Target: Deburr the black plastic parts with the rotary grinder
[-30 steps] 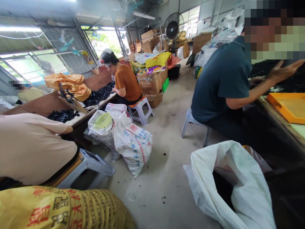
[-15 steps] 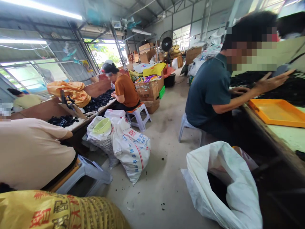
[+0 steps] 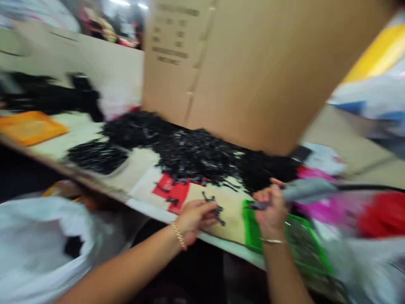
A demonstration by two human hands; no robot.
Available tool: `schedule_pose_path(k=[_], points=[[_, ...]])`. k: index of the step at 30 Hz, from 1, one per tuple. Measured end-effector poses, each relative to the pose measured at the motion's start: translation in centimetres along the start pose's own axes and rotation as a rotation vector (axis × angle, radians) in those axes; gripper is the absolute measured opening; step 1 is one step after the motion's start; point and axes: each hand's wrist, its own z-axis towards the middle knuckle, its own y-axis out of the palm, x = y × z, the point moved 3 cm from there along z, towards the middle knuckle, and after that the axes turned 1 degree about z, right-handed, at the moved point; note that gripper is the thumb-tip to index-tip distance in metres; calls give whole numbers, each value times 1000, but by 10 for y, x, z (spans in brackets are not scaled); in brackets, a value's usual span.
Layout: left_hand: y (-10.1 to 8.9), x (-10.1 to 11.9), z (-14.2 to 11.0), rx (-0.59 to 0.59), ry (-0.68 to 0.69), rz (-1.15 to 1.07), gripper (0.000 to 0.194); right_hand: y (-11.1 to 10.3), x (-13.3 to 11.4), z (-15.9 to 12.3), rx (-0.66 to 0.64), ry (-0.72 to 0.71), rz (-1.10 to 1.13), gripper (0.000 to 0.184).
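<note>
Bare hands (image 3: pixel 193 218), gold linked bracelet (image 3: pixel 179 236) left, thin pale bangle (image 3: pixel 272 241) right

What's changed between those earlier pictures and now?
The view swung right, putting the orange tray and white sack at left. The left hand, holding a black part, and right hand, holding a grey tool, came into view; when they grasped these isn't shown. The tray stayed on the bench, the sack open beside it.
</note>
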Motion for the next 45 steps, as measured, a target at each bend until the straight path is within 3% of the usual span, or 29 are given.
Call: schedule_pose_path(k=[3, 9, 15, 22, 45], points=[[18, -3, 31, 27, -58, 59, 8, -45, -19, 9, 76, -50, -7, 31], [35, -23, 68, 1, -113, 226, 13, -75, -14, 5, 99, -64, -108, 26], [33, -31, 78, -10, -110, 312, 11, -102, -14, -3, 126, -52, -172, 24], [30, -31, 75, -15, -102, 324, 10, -103, -17, -16, 98, -67, -190, 23], [33, -29, 73, -14, -95, 325, 9, -106, -11, -16, 84, -44, -199, 19]])
